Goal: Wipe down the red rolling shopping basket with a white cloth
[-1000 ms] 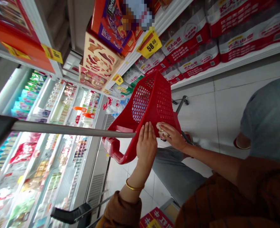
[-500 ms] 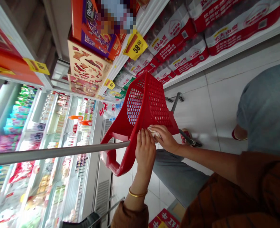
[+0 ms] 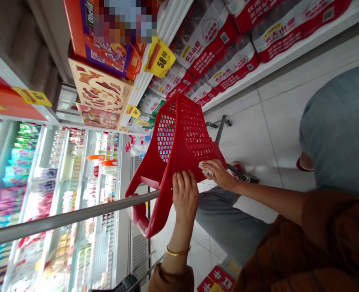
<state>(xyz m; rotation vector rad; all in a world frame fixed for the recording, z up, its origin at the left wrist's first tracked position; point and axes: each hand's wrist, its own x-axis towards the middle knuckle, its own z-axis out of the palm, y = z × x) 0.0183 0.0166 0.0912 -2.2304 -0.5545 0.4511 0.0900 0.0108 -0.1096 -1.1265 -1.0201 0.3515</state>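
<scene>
A small red plastic shopping cart [image 3: 183, 158], with holes in its basket walls, stands tilted in the middle of the view. My left hand [image 3: 185, 192], wearing a gold bangle [image 3: 178, 252], has its fingers laid together over the edge of the cart's near side panel; its thumb is hidden. To the right, my right hand [image 3: 219, 173] pinches a crumpled white cloth or tissue [image 3: 206, 169] against the same red panel, nearer the cart's base. A grey metal pole [image 3: 84, 213] joins the cart beside its red handle [image 3: 142, 225].
Shrink-wrapped water bottles [image 3: 209, 36] fill the low shelf ahead. Boxed goods [image 3: 102, 87] and a yellow price tag [image 3: 160, 58] are above. Bright stocked shelves [image 3: 60, 190] line the left. Below are my jeans-clad leg [image 3: 224, 227] and a red carton [image 3: 217, 280].
My right hand has moved right with the white cloth, away from my left hand, along the panel. The cart appears slightly further left in view.
</scene>
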